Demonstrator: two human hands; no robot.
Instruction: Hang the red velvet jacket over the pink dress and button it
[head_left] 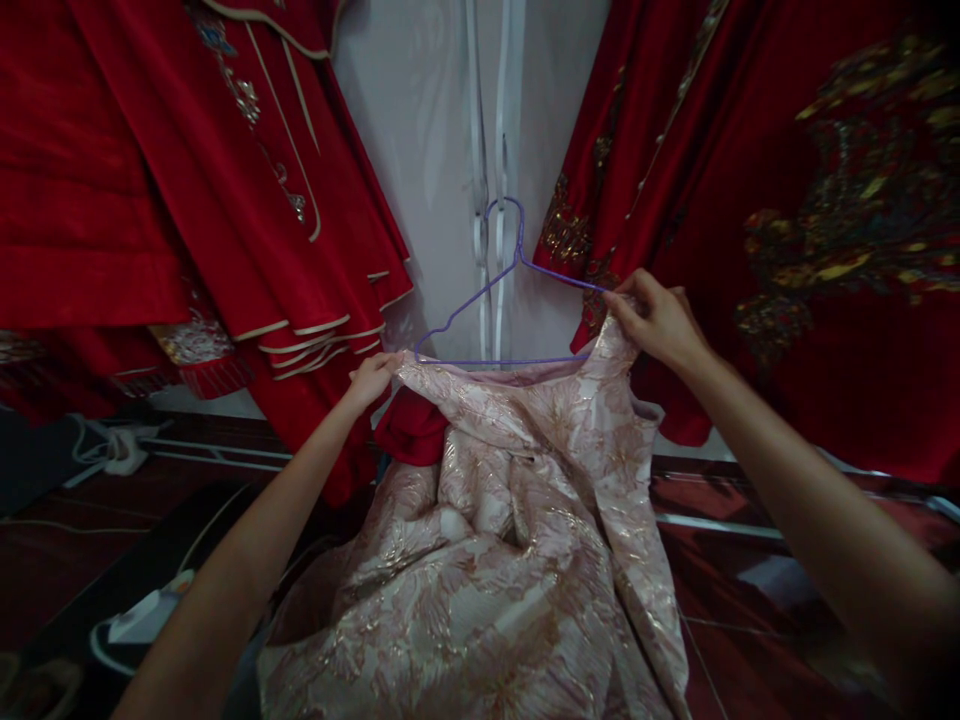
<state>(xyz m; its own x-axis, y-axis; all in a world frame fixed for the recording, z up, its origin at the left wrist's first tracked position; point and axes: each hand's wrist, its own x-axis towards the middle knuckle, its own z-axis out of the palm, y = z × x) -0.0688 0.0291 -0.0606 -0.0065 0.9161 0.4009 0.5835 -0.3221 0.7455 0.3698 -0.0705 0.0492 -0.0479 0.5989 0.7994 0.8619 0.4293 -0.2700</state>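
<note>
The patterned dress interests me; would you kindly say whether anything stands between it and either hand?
Nothing visible does: the left hand and the right hand each hold a shoulder of the patterned dress, near the ends of the purple hanger. Red garments hang on both sides.

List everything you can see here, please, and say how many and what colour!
dress: one, pale pink with gold, centre
hanger: one, purple, at the dress's neckline
red cloth: one, red, beside the dress's left-side shoulder
left clothes: several, red with pale edging, hanging
right clothes: several, red with gold patterns, hanging
backdrop: pale grey, behind the hanger
white box: one, white, lower left
floor: dark red, below
left hand: one, bare, holding one dress shoulder
right hand: one, bare, holding the other shoulder
</note>
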